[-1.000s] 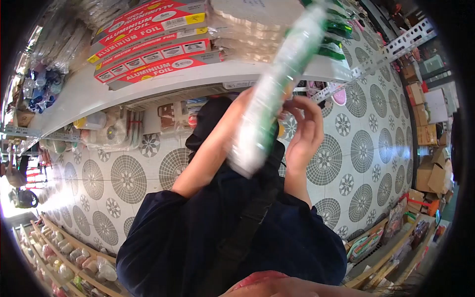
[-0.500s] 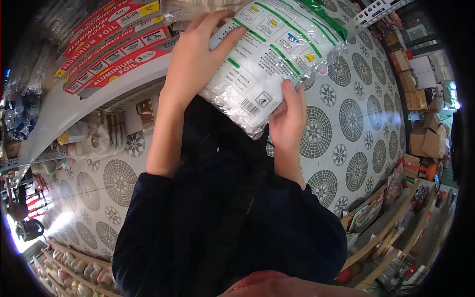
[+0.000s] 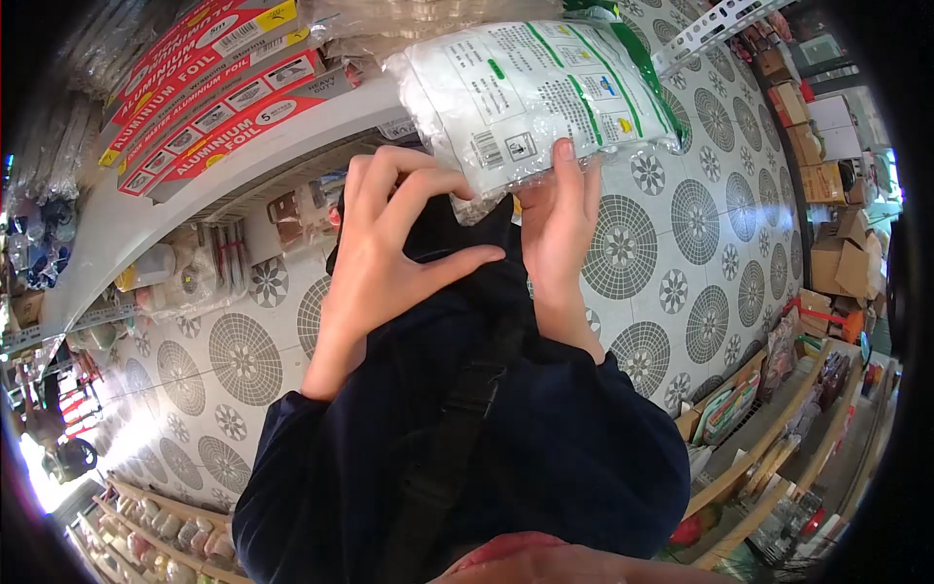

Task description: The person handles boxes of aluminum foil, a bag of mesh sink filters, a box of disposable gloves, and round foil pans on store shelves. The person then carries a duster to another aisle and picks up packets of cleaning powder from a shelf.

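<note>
A plump clear plastic packet (image 3: 525, 97) with white contents, green printing, small pictures and a barcode is tilted in front of me, its top against the shelf edge. My right hand (image 3: 564, 224) grips its lower right edge, thumb on the printed face and the other fingers partly hidden behind. Just below the packet's lower left corner is my left hand (image 3: 384, 219), its fingers bent and spread, thumb stretched out to the right. The left fingertips are close to the packet's edge; whether they touch it I cannot tell.
Boxes of aluminium foil (image 3: 214, 107) lie on the white shelf (image 3: 292, 136) at upper left. A perforated metal post (image 3: 715, 39) rises at upper right. Cardboard boxes (image 3: 839, 255) and wooden racks of goods (image 3: 759, 438) line the right side. Patterned tiles (image 3: 623, 243) cover the floor.
My left hand has come off the packet's upper left part and moved down toward its lower corner. The packet has turned and shifted slightly up and left. My right hand keeps its grip.
</note>
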The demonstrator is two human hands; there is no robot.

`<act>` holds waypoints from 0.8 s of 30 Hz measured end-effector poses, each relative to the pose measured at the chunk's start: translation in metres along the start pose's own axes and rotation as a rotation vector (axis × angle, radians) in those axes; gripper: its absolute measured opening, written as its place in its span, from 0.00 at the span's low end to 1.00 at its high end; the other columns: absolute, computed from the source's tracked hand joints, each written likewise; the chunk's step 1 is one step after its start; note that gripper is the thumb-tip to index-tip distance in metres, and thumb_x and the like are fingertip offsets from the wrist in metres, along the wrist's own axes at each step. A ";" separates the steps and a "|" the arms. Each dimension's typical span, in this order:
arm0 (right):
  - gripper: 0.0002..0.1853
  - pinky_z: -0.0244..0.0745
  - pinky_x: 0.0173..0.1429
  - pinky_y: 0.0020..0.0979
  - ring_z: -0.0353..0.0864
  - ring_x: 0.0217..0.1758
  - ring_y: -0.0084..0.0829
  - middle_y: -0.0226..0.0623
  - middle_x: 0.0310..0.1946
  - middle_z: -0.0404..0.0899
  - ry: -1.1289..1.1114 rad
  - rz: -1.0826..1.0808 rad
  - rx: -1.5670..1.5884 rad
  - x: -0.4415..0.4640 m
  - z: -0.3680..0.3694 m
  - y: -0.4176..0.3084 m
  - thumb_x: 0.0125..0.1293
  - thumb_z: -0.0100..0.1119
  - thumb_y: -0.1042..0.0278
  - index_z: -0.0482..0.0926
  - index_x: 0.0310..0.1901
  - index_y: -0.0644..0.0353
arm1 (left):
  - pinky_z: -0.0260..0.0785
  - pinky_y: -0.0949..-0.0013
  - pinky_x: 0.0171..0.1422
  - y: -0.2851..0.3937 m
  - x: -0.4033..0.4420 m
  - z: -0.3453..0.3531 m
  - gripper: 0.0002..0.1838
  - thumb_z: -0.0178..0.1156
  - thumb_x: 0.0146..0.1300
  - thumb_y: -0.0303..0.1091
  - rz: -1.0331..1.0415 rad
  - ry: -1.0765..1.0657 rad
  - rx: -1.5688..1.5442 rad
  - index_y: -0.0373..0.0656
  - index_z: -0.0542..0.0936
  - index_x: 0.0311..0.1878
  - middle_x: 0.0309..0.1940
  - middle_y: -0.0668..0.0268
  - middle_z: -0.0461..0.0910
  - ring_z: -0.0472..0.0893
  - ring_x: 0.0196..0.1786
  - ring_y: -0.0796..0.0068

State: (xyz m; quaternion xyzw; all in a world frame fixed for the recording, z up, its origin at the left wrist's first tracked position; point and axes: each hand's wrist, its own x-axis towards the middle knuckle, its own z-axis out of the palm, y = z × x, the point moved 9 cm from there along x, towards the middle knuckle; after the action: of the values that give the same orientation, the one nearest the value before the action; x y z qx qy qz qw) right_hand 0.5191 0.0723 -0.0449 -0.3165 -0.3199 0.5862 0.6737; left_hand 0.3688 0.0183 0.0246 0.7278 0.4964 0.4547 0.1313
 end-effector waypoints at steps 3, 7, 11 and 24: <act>0.24 0.77 0.48 0.37 0.77 0.52 0.34 0.42 0.54 0.72 0.001 -0.005 0.022 0.000 0.001 0.004 0.71 0.50 0.65 0.58 0.64 0.62 | 0.65 0.65 0.50 -0.001 -0.002 0.000 0.18 0.74 0.41 0.27 0.022 0.043 0.006 0.45 0.80 0.37 0.36 0.66 0.75 0.73 0.42 0.64; 0.21 0.81 0.50 0.39 0.77 0.54 0.35 0.43 0.55 0.72 -0.053 -0.003 0.059 0.000 0.002 0.005 0.70 0.51 0.72 0.59 0.61 0.63 | 0.66 0.66 0.49 -0.016 -0.004 -0.004 0.13 0.70 0.45 0.22 -0.001 0.171 -0.109 0.42 0.79 0.36 0.33 0.64 0.77 0.75 0.39 0.66; 0.17 0.83 0.49 0.39 0.79 0.51 0.34 0.42 0.52 0.75 -0.097 -0.035 0.122 0.002 0.001 0.011 0.70 0.51 0.76 0.64 0.58 0.65 | 0.67 0.70 0.49 -0.032 -0.008 -0.009 0.09 0.66 0.50 0.19 -0.098 0.313 -0.294 0.37 0.78 0.35 0.33 0.62 0.78 0.77 0.39 0.68; 0.13 0.82 0.50 0.36 0.81 0.46 0.31 0.44 0.46 0.78 -0.137 -0.127 0.070 -0.004 0.003 0.018 0.70 0.51 0.74 0.71 0.52 0.71 | 0.65 0.71 0.57 -0.071 -0.022 0.008 0.06 0.49 0.68 0.23 -0.382 0.537 -0.918 0.36 0.67 0.47 0.42 0.60 0.77 0.75 0.47 0.75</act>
State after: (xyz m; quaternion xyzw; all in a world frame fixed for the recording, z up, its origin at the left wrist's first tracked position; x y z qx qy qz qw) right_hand 0.5052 0.0701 -0.0579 -0.2309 -0.3641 0.5735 0.6966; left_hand 0.3303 0.0353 -0.0374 0.3521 0.3867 0.7612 0.3834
